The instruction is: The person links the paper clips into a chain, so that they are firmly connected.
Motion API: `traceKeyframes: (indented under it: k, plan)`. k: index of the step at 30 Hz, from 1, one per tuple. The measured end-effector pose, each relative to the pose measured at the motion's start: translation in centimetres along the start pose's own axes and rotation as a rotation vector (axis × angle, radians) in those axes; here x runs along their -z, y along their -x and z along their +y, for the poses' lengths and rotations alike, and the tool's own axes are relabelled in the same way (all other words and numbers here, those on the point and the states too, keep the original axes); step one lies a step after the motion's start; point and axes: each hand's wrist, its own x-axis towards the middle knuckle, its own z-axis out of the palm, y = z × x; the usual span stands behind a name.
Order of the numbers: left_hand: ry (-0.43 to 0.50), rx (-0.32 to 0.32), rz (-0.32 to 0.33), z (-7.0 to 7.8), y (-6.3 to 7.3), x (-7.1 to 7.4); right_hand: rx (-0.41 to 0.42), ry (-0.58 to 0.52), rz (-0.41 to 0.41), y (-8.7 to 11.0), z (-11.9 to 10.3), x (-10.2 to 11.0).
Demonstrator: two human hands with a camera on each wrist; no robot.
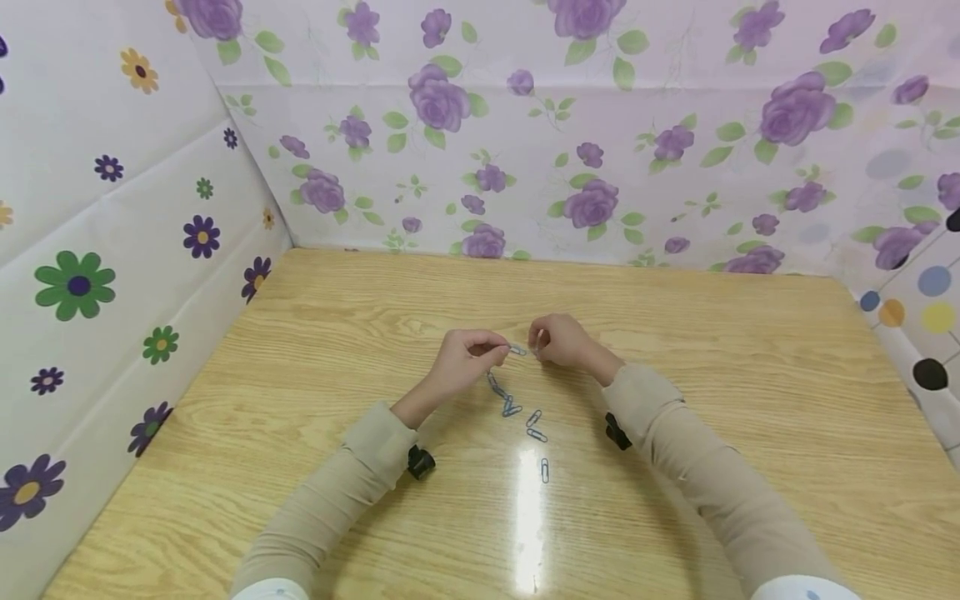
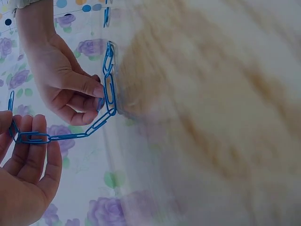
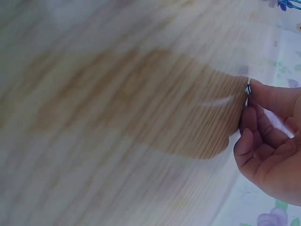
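Observation:
My left hand (image 1: 463, 360) pinches the end clip of a blue paper clip chain (image 1: 501, 390) between thumb and fingertips. The end clip points right, towards the other hand, while the other links trail down over the wood. In the left wrist view, the chain (image 2: 68, 137) runs across the fingers of the left hand (image 2: 30, 172) and bends upward. Just to the right, my right hand (image 1: 564, 340) pinches a single paper clip (image 3: 249, 87) between thumb and forefinger, mostly hidden by them. A small gap separates it from the chain's end.
Three loose paper clips lie on the wooden table (image 1: 300, 417) in front of the hands, the nearest clip (image 1: 545, 471) apart from the others. A floral sheet (image 1: 525, 167) hangs behind the table, and another flowered sheet (image 1: 112, 217) borders the left side.

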Motion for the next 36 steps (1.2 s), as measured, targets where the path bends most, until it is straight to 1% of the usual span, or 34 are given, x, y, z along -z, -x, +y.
traceKeyframes:
  k: [3, 6, 9, 13, 15, 19, 23, 24, 27, 30, 31, 36]
  plan:
    - [-0.003, 0.003, 0.006, 0.0, -0.1, -0.1, 0.050, 0.024, 0.023, 0.4, 0.2, 0.2]
    - [-0.006, 0.015, 0.004, 0.1, -0.1, -0.1, 0.067, -0.007, 0.057, 0.9, 0.3, 0.5]
    - [-0.009, 0.021, -0.008, 0.2, -0.3, -0.1, 0.105, -0.055, 0.113, 1.6, 0.3, 1.0]
    - [0.004, 0.027, -0.026, 0.4, -0.4, -0.1, 0.210, -0.086, 0.178, 2.4, 0.1, 1.6]
    - [0.022, 0.030, -0.039, 0.4, -0.4, -0.2, 0.243, -0.118, 0.182, 2.7, 0.0, 1.8]
    - [0.045, 0.025, -0.068, 0.4, -0.5, -0.3, 0.265, -0.194, 0.175, 3.4, -0.3, 1.8]
    - [0.070, 0.033, -0.091, 0.5, -0.6, -0.4, 0.297, -0.233, 0.205, 4.0, -0.8, 1.6]
    - [0.080, 0.039, -0.100, 1.0, -0.5, -0.3, 0.308, -0.244, 0.214, 4.4, -1.4, 1.8]
    - [0.102, 0.058, -0.122, 2.5, -0.2, -0.1, 0.338, -0.281, 0.229, 4.9, -2.1, 1.7]
    - [0.114, 0.068, -0.139, 4.0, 0.1, 0.1, 0.347, -0.308, 0.226, 5.1, -2.6, 1.6]
    - [0.115, 0.067, -0.140, 4.0, 0.1, 0.1, 0.346, -0.310, 0.224, 4.9, -2.2, 1.4]
    - [0.125, 0.060, -0.140, 4.2, 0.1, 0.1, 0.327, -0.308, 0.230, 5.2, -2.4, 1.3]
